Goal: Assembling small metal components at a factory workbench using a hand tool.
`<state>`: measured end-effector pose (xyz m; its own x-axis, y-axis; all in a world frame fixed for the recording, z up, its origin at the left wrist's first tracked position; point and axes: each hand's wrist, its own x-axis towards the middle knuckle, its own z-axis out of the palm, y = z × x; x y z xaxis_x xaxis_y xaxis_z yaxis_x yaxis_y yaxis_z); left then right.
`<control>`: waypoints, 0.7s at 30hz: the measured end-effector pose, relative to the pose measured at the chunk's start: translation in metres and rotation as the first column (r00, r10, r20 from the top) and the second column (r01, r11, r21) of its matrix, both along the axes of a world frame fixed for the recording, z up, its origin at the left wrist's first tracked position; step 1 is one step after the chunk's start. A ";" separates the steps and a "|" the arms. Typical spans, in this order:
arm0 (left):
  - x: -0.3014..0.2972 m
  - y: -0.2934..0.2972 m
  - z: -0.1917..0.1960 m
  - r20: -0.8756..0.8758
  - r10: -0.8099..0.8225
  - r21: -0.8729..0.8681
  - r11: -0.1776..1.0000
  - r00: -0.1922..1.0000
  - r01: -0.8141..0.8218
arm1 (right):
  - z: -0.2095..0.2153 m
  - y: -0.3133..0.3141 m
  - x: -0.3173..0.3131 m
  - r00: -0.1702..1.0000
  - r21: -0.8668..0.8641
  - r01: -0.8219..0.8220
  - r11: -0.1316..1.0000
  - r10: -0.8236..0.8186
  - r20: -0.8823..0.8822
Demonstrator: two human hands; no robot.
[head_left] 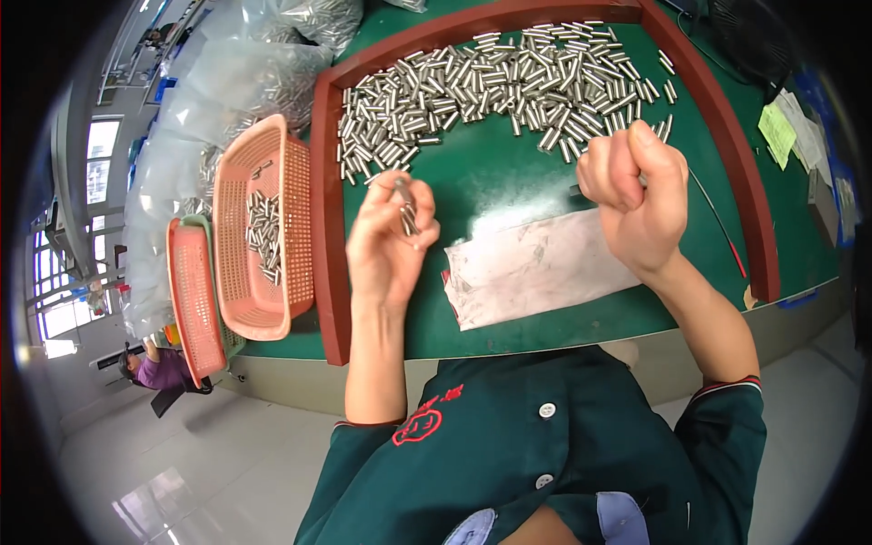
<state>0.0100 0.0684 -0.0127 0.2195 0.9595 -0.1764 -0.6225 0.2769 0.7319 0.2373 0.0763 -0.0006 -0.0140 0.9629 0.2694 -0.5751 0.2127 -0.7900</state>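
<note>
The right hand (636, 195) is closed into a fist, so whatever it grips stays hidden. At the worktop's (509, 182) far-left corner, clear bags (227, 82) blur their contents, and the picture's edge cuts them off.

Bright, even light falls on my bench; the heap of short shiny steel pins (509, 86) glints, and the pale glossy floor (163, 495) shows glare. Windows (95, 159) glow at far left. Edges bend and darken to black.

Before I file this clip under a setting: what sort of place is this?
Most likely a factory workbench for sorting small parts: a heap of small metal pins on a green mat inside a red wooden frame, pink perforated baskets holding more, and clear bags of parts behind.
</note>
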 end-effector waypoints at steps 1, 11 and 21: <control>-0.002 0.005 0.004 -0.021 0.051 -0.007 0.999 0.998 -0.052 | -0.004 0.004 0.000 1.000 -0.015 -0.001 1.000 0.001 0.001; -0.008 0.035 -0.021 -0.879 0.412 0.388 0.911 -0.242 0.140 | -0.019 -0.004 0.002 0.998 -0.124 0.026 0.992 -0.032 -0.046; 0.076 -0.021 -0.006 -0.984 0.122 0.169 0.861 0.127 0.480 | -0.016 -0.009 -0.001 0.985 -0.188 -0.056 0.981 0.023 -0.170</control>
